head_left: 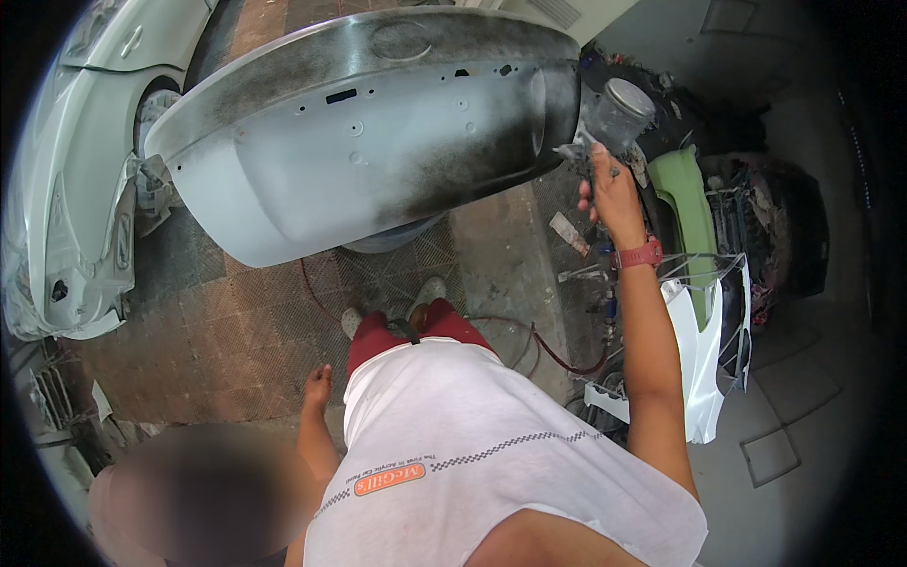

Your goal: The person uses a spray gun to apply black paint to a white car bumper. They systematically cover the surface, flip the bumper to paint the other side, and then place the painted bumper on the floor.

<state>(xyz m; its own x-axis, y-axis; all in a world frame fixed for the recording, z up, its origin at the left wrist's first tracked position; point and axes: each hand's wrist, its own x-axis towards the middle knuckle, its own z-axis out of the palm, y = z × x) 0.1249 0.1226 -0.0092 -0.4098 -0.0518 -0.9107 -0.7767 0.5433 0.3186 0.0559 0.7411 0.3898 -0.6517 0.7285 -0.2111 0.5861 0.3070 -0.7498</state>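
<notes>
Held a clear-cupped spray gun [578,147] in the right hand [614,197], upper right of the frame, with fingers closed round its handle and its nozzle just beside the dark right end of a car panel [312,184]. Wore a red watch [640,253] on that wrist. Had the left hand [319,386] low, left of centre in the frame, with fingers loosely apart. Faced, across the upper middle of the frame, a broad surface of pale blue-grey, mottled blackish along the top and right, pierced by small holes and slots. Stood on a brown patterned floor [217,350] with a red hose [567,367] near the feet. Had a pale car body [90,170] at the left edge; at the right, a green panel [675,175], a white panel [699,378], and seemingly workshop clutter, too dim to sort.
</notes>
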